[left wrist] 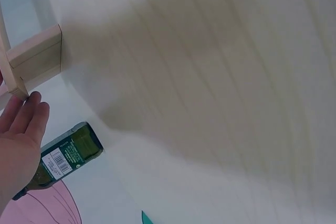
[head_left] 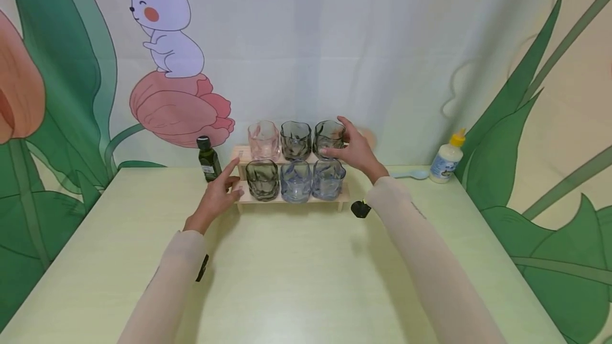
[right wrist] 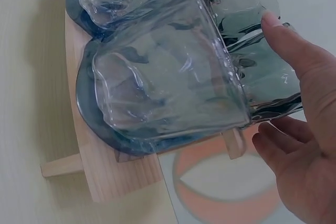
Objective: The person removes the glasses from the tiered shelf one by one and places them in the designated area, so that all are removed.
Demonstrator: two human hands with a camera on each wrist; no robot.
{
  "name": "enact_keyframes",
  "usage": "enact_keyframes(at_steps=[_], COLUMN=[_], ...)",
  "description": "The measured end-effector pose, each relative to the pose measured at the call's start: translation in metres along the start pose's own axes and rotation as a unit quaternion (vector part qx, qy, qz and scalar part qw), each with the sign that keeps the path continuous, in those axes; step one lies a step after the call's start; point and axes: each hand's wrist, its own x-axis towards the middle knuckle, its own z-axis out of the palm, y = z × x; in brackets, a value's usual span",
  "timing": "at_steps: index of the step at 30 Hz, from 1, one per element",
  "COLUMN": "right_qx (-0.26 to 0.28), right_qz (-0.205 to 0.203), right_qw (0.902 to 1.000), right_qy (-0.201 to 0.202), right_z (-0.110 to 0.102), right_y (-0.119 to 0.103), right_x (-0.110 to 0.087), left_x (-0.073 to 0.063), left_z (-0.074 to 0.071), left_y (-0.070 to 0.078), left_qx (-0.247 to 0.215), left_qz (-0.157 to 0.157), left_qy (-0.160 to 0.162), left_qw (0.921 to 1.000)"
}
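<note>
A two-step wooden rack [head_left: 291,200] bears several wavy drinking glasses. On its upper step are a pink glass [head_left: 264,142], a dark grey glass [head_left: 295,141] and, at the right end, another grey glass [head_left: 329,137]. My right hand [head_left: 356,150] holds that right-end glass, thumb in front and fingers round its far side. Below stand a grey-green glass [head_left: 262,180] and two blue glasses [head_left: 296,182], [right wrist: 163,72]. At the rack's left end is my left hand [head_left: 217,198]; in the left wrist view its extended fingertips [left wrist: 34,98] touch the wood.
A dark green bottle [head_left: 208,159] stands just left of the rack, close to my left hand. At the right back are a white glue bottle with a yellow cap [head_left: 447,158] and a pale blue spoon [head_left: 417,174]. A printed cloth [head_left: 296,41] hangs behind the table [head_left: 287,280].
</note>
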Motion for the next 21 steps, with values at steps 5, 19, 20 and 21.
enact_keyframes(at_steps=[5, 19, 20, 21], right_qx=[-0.005, -0.014, -0.013, -0.013], right_qz=[-0.004, 0.014, 0.015, 0.015], right_qw=[0.9999, 0.9998, 0.9998, 0.9998], right_qy=[0.009, 0.004, 0.004, 0.005], right_z=[0.006, 0.012, 0.012, 0.013], right_y=[0.0, -0.004, -0.004, -0.003], right_x=[0.005, 0.012, 0.012, 0.013], left_x=[-0.001, 0.0, 0.0, 0.0], left_z=[0.0, 0.002, 0.002, 0.002], left_y=[0.002, -0.001, -0.002, -0.002], left_qx=[-0.004, 0.0, 0.0, -0.001], left_qz=[-0.004, -0.006, -0.006, -0.006], left_qy=[0.004, 0.011, 0.01, 0.01], left_qw=[1.0, 0.9999, 0.9999, 0.9999])
